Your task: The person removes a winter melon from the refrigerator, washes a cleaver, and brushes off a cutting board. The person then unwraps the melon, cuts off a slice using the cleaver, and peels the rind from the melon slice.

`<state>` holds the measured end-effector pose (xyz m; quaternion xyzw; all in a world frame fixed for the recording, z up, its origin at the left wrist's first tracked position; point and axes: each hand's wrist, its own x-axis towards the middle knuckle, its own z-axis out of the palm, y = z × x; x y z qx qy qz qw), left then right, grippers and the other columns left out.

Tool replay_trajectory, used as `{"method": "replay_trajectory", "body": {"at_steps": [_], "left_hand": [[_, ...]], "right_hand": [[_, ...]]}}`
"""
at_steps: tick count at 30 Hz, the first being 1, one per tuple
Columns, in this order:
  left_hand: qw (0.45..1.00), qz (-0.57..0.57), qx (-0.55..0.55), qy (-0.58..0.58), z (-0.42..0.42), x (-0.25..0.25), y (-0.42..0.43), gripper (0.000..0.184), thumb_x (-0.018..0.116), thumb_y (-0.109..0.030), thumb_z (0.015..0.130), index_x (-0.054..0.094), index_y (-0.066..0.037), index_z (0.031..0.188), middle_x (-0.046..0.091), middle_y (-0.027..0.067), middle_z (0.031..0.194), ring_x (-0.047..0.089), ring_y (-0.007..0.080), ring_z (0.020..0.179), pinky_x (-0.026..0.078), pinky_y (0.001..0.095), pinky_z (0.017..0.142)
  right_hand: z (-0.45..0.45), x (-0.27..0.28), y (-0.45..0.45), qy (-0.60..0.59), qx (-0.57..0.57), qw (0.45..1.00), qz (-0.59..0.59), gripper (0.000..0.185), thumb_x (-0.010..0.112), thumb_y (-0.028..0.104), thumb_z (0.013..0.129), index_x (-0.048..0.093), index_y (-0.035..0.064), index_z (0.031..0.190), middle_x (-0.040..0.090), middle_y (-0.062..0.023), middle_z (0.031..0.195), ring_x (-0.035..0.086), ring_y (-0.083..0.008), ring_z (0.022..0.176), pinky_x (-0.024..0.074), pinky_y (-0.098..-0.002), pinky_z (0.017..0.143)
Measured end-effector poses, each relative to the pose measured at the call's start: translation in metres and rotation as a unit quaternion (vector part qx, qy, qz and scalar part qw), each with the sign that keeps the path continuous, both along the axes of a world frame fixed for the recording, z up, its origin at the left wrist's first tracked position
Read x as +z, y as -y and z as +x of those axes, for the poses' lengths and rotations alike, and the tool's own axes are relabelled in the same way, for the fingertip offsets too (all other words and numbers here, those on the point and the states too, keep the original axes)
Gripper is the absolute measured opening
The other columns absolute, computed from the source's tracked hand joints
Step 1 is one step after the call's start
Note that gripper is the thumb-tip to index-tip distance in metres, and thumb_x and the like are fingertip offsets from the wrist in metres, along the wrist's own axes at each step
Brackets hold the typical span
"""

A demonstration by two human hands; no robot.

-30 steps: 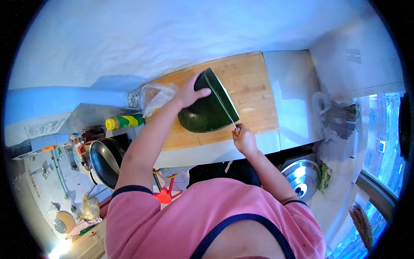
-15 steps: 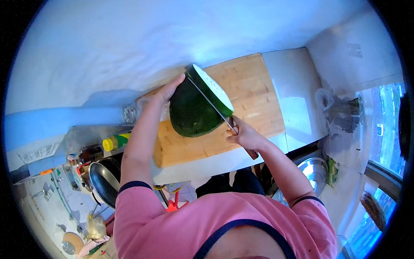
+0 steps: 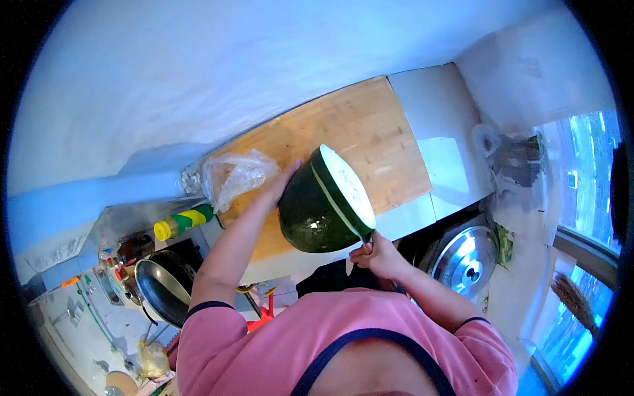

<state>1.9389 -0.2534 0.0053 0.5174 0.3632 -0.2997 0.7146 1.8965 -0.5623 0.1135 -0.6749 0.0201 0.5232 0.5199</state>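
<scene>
Near the wooden board (image 3: 389, 145), right grip (image 3: 378, 256) clasps a mostly hidden knife (image 3: 361, 236), with left grip (image 3: 284, 182), closure unclear, touching the melon (image 3: 307, 214).

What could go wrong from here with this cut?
The large green melon is rounded and appears to reach past the front edge of the cutting board, so it might roll or tip off.

The left hand braces only one side, so the melon may twist if the right hand pulls hard on the knife.

The knife is mostly hidden at the melon's lower right rim, so a slip could jerk it out suddenly.
</scene>
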Motion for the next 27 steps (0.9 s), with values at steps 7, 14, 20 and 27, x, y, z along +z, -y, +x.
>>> {"method": "replay_trajectory", "body": {"at_steps": [7,14,20,27], "left_hand": [[0.802,0.503,-0.023,0.322,-0.036,0.103,0.049,0.064,0.059,-0.048,0.086,0.048,0.000,0.128,0.051,0.0199,0.129,0.049,0.0320,0.118,0.034,0.0409,0.103],[0.671,0.642,-0.111,0.353,-0.060,0.106,0.081,0.120,0.053,-0.077,0.070,0.011,0.008,0.143,0.020,0.0313,0.146,0.022,0.0460,0.135,0.017,0.0533,0.110],[0.665,0.622,-0.054,0.410,-0.046,0.096,0.070,0.129,0.065,-0.067,0.068,-0.008,0.007,0.144,0.013,0.0336,0.148,0.024,0.0465,0.134,0.019,0.0512,0.110],[0.677,0.646,-0.115,0.335,-0.036,0.103,0.067,0.123,0.074,-0.057,0.065,0.005,0.005,0.145,0.018,0.0293,0.148,0.023,0.0434,0.136,0.022,0.0498,0.110]], "right_hand": [[0.052,0.050,-0.022,-0.095,0.054,0.993,-0.051,0.018,0.063,0.005,0.077,0.054,-0.0073,0.087,0.060,-0.0115,0.062,0.060,-0.0172,0.047,0.0488,-0.0313,0.039],[0.062,0.106,-0.039,0.075,0.217,0.970,-0.075,0.030,0.060,0.014,0.077,0.051,-0.0043,0.099,0.063,-0.0169,0.072,0.063,-0.0257,0.056,0.0513,-0.0376,0.050],[0.059,0.076,-0.018,0.258,0.247,0.922,-0.146,0.024,0.054,0.012,0.078,0.057,0.0043,0.100,0.066,-0.0198,0.090,0.063,-0.0367,0.088,0.0492,-0.0452,0.077],[0.053,0.082,0.003,0.227,0.216,0.941,-0.131,0.013,0.051,0.003,0.073,0.051,0.0015,0.086,0.060,-0.0191,0.074,0.060,-0.0391,0.075,0.0451,-0.0450,0.066]]}}
